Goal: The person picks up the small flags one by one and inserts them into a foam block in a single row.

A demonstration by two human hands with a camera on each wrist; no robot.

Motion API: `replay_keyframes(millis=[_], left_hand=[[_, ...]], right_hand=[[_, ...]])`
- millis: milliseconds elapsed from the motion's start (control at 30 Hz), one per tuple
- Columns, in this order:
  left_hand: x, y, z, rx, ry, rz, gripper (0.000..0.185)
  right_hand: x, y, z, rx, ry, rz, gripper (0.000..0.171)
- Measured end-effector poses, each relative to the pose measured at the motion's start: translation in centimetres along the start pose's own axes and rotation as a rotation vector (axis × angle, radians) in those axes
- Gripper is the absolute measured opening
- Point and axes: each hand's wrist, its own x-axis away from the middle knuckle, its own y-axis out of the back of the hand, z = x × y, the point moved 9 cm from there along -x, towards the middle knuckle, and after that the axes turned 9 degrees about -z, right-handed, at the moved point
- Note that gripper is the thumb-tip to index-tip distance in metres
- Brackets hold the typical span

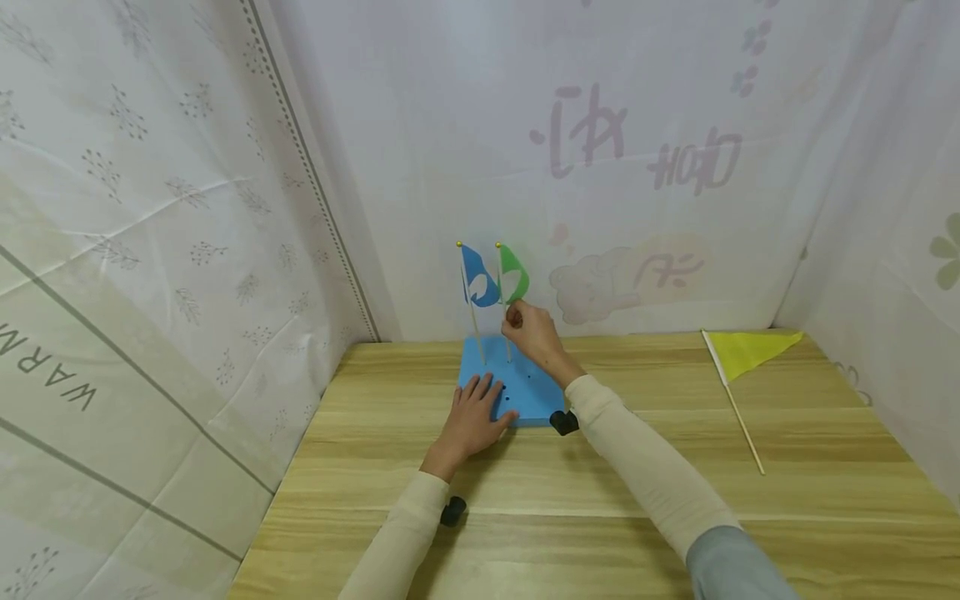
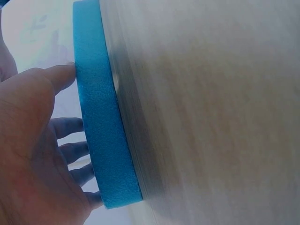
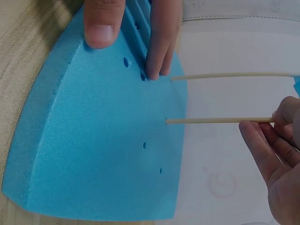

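A blue foam block with several small holes lies on the wooden table. Two flags stand upright in it: a blue flag and a green flag. My right hand pinches the green flag's wooden stick just below the cloth, with the stick's foot in a hole of the foam block. My left hand lies flat on the block's near left part with straight fingers pressing down. The left wrist view has the left hand against the foam block's edge.
A yellow flag on a thin stick lies flat on the table at the far right. Printed white curtains close in the table on the left, back and right. Bare wood lies in front of the block.
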Motion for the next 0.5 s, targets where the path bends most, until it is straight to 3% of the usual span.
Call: replay_keyframes(millis=[500], left_hand=[[0.05,0.07,-0.04,-0.004,0.009,0.003,0.071]], right_hand=[[0.14,0.50,-0.41,0.005,-0.011,-0.017,0.013]])
